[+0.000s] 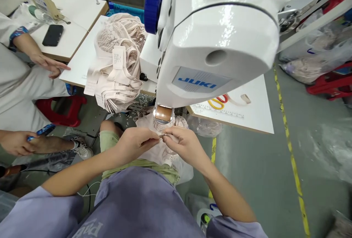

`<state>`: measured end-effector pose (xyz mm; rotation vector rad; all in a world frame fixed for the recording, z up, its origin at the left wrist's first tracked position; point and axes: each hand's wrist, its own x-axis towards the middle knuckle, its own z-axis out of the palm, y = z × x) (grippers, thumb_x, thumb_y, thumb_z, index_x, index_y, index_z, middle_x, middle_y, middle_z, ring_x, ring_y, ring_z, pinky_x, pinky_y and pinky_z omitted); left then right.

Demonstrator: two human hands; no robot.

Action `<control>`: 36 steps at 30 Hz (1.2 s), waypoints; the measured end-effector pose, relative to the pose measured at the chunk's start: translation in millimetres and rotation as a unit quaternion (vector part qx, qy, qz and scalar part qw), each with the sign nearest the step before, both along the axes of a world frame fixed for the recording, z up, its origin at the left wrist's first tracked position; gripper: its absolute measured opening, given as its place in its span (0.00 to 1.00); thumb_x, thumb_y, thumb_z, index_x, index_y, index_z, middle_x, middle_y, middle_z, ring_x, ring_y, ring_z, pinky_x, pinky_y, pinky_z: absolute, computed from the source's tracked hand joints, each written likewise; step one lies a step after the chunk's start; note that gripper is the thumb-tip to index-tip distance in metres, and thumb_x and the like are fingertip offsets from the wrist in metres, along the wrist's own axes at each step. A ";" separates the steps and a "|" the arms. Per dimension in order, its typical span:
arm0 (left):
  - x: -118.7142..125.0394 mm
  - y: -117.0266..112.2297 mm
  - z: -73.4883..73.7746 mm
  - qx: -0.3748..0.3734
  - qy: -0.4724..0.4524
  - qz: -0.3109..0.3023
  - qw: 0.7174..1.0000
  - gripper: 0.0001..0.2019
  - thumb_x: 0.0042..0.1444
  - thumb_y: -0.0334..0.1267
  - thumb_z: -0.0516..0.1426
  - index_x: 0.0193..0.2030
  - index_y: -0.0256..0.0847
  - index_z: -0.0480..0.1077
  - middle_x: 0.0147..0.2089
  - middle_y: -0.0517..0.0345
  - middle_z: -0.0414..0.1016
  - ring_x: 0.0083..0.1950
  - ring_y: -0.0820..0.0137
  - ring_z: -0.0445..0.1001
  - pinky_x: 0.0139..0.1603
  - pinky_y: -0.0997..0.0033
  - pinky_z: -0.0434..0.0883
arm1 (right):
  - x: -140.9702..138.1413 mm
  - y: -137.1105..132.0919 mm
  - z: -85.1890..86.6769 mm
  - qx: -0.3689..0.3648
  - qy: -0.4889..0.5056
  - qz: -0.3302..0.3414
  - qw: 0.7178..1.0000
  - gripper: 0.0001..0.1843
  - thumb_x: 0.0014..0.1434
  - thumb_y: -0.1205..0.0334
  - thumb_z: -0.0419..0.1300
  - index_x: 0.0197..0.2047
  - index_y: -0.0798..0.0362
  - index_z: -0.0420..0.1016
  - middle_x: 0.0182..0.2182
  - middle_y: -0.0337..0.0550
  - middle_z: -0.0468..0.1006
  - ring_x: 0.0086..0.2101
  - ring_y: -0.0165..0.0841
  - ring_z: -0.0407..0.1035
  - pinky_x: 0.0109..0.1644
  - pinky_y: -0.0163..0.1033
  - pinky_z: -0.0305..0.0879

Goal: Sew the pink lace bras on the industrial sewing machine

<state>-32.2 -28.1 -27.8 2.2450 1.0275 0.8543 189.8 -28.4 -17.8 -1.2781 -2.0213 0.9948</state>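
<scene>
Just below the head of a white sewing machine (217, 47), my two hands meet fingertip to fingertip. My left hand (137, 142) is closed in a pinch on a thin edge of a beige lace garment (151, 154). Facing it, my right hand (188, 145) pinches the same edge between thumb and fingers. The exact piece between the fingertips is too small to make out. The rest of the garment drapes over my lap and up toward the machine. Further left, a pile of beige lace garments (118, 84) with a white label (119, 57) hangs over the table edge.
Scissors with yellow and red handles (217, 103) lie on the right tabletop (255, 109) beside a beige strip (244, 99). At left, another person's hand (46, 63) rests near a table corner, with a black phone (53, 35) behind. A red stool (66, 111) stands below.
</scene>
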 end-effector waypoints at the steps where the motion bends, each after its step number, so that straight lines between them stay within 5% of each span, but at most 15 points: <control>1: -0.2 0.2 0.3 -0.007 -0.001 0.001 1.000 0.08 0.68 0.37 0.56 0.42 0.43 0.78 0.33 0.62 0.81 0.32 0.74 0.78 0.32 0.77 0.69 | 0.0 0.0 0.6 0.001 -0.008 0.001 1.000 0.08 0.64 0.65 0.58 0.39 0.48 0.79 0.35 0.39 0.81 0.35 0.33 0.74 0.36 0.35 0.63; 8: 0.6 5.0 0.6 -0.030 -0.026 -0.001 0.999 0.06 0.66 0.36 0.59 0.42 0.43 0.78 0.33 0.62 0.82 0.32 0.74 0.79 0.32 0.78 0.70 | 0.1 -0.4 9.9 0.011 -0.023 0.042 0.999 0.07 0.64 0.67 0.57 0.39 0.49 0.77 0.32 0.37 0.79 0.33 0.31 0.73 0.37 0.34 0.63; 16: 2.4 6.5 2.7 -0.060 -0.062 -0.026 0.996 0.04 0.65 0.34 0.60 0.40 0.42 0.78 0.35 0.62 0.83 0.33 0.75 0.79 0.33 0.80 0.69 | 6.4 3.2 9.3 -0.076 0.028 0.042 0.996 0.10 0.67 0.58 0.58 0.37 0.50 0.80 0.30 0.38 0.81 0.31 0.31 0.74 0.36 0.34 0.65; 24: 2.6 5.7 1.8 -0.062 -0.039 -0.026 0.997 0.06 0.66 0.36 0.58 0.39 0.40 0.76 0.33 0.61 0.81 0.31 0.75 0.77 0.32 0.78 0.67 | 1.1 1.6 6.4 0.017 -0.061 0.016 0.998 0.08 0.63 0.68 0.58 0.40 0.49 0.78 0.32 0.37 0.81 0.33 0.32 0.74 0.36 0.35 0.61; 36: 3.6 7.6 2.3 -0.037 -0.029 -0.035 0.998 0.07 0.68 0.36 0.57 0.41 0.39 0.77 0.34 0.60 0.81 0.32 0.74 0.76 0.33 0.78 0.65 | 0.0 0.3 16.3 -0.014 -0.051 0.034 0.998 0.08 0.61 0.71 0.57 0.37 0.50 0.75 0.31 0.36 0.79 0.33 0.30 0.72 0.36 0.34 0.60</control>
